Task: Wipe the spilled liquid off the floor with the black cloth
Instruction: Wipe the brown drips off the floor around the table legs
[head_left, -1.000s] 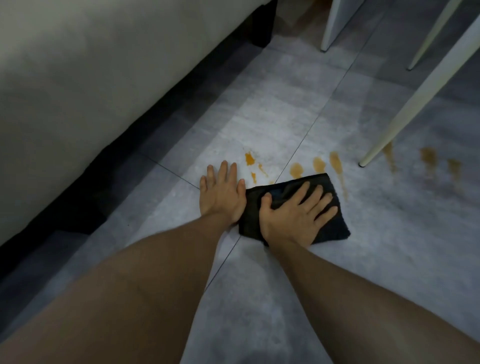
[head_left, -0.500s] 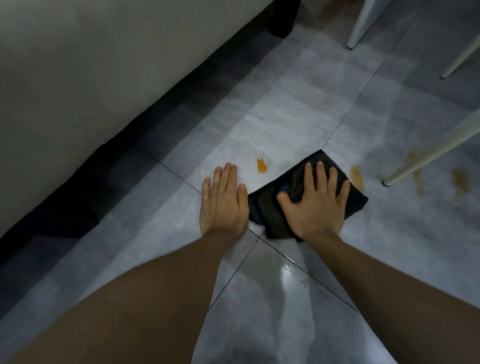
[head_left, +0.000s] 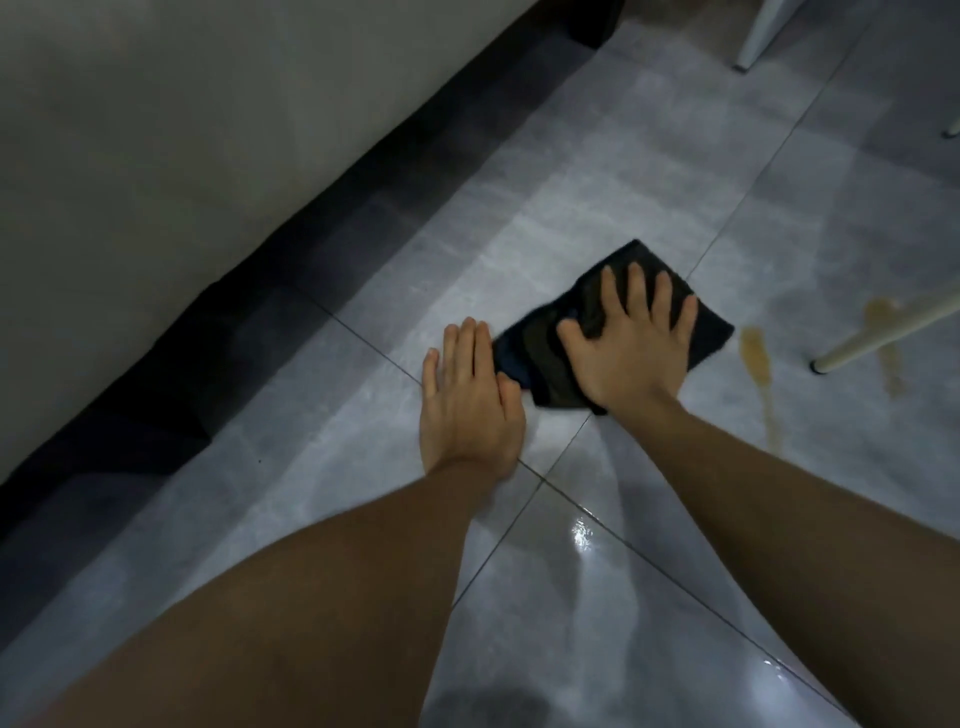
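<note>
The folded black cloth (head_left: 545, 358) lies flat on the grey tiled floor (head_left: 597, 208). My right hand (head_left: 628, 343) presses down on it with fingers spread. My left hand (head_left: 467, 400) rests flat on the tile just left of the cloth, its fingers together and touching the cloth's edge. An orange-brown streak of spilled liquid (head_left: 758, 364) runs on the floor to the right of the cloth. A fainter patch of spill (head_left: 883, 332) lies further right, by a furniture leg.
A pale sofa (head_left: 182, 156) with a dark base (head_left: 311, 244) fills the left side. A white furniture leg (head_left: 883, 338) slants down to the floor at right, with another white leg (head_left: 758, 36) at the top. Wet glare shines on the near tiles (head_left: 582, 540).
My right hand has pushed the cloth forward and left over the small orange spot, which no longer shows. The view shifted left; my left hand stayed planted.
</note>
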